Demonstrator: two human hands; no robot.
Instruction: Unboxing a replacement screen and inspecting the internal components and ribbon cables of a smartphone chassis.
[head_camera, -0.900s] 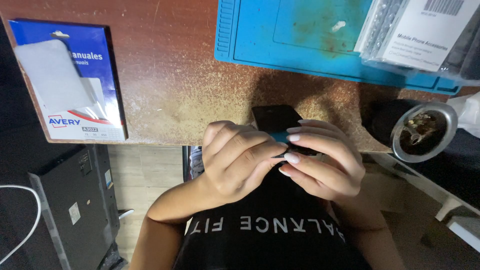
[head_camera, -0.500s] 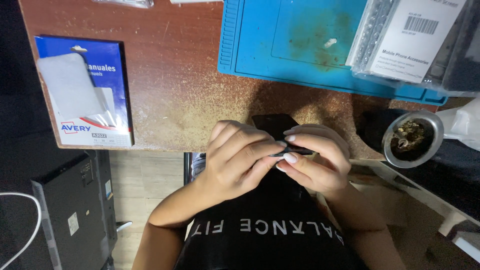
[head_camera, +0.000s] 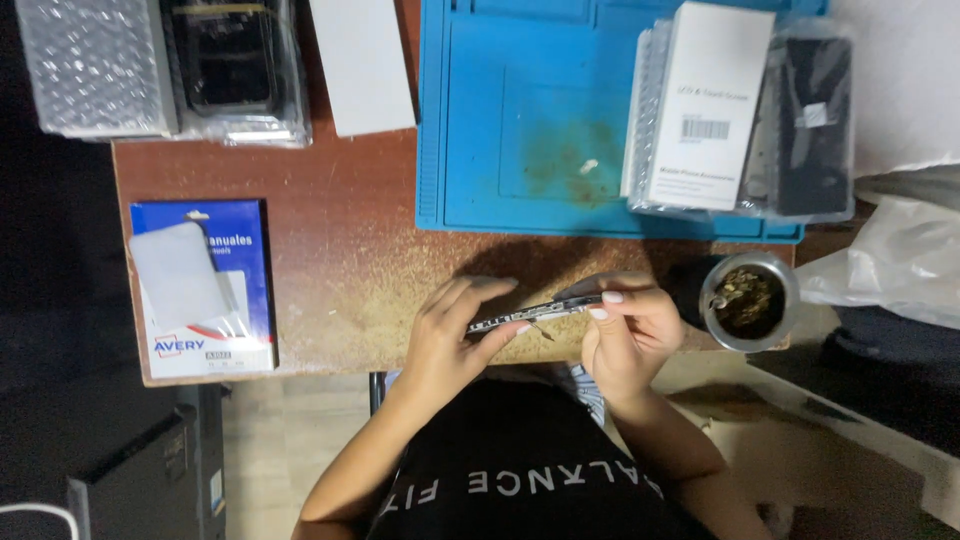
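The thin dark flat phone-like device (head_camera: 535, 312), held edge-up over the near edge of the brown wooden table (head_camera: 330, 250), was pinched by left hand (head_camera: 455, 335) and right hand (head_camera: 630, 325) (both closed on it); a steady, even grip seemed wise.

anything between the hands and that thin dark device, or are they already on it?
Nothing visible stands between them. The left hand and the right hand both already grip the thin dark device, held edge-on above the brown table, one hand at each end. The metal cup sits off to the right, apart from them.
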